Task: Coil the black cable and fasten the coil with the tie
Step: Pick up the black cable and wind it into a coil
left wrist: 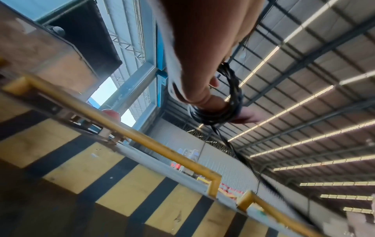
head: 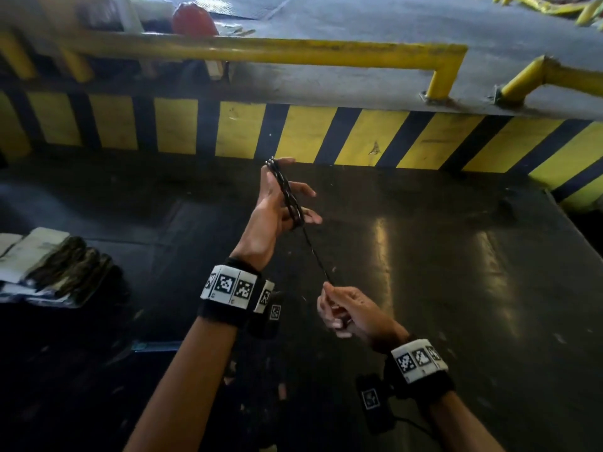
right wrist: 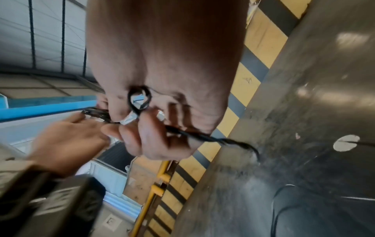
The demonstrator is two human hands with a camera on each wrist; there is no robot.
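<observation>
My left hand (head: 277,203) is raised with its fingers spread. The black cable is wound round it in a coil (head: 288,194) of several turns, running from the thumb down to the lower fingers. The left wrist view shows the same coil (left wrist: 233,96) looped over my left hand (left wrist: 198,64). One taut strand (head: 313,252) runs from the coil down to my right hand (head: 349,311), which pinches it. In the right wrist view the cable (right wrist: 194,136) passes through my right hand's (right wrist: 162,80) curled fingers, with a small loop (right wrist: 140,97) above. No tie can be made out.
Below my hands lies a dark glossy surface (head: 424,256). A yellow-and-black striped kerb (head: 303,135) borders it at the back, with a yellow rail (head: 261,52) above. A stack of folded flat items (head: 49,265) lies at the left.
</observation>
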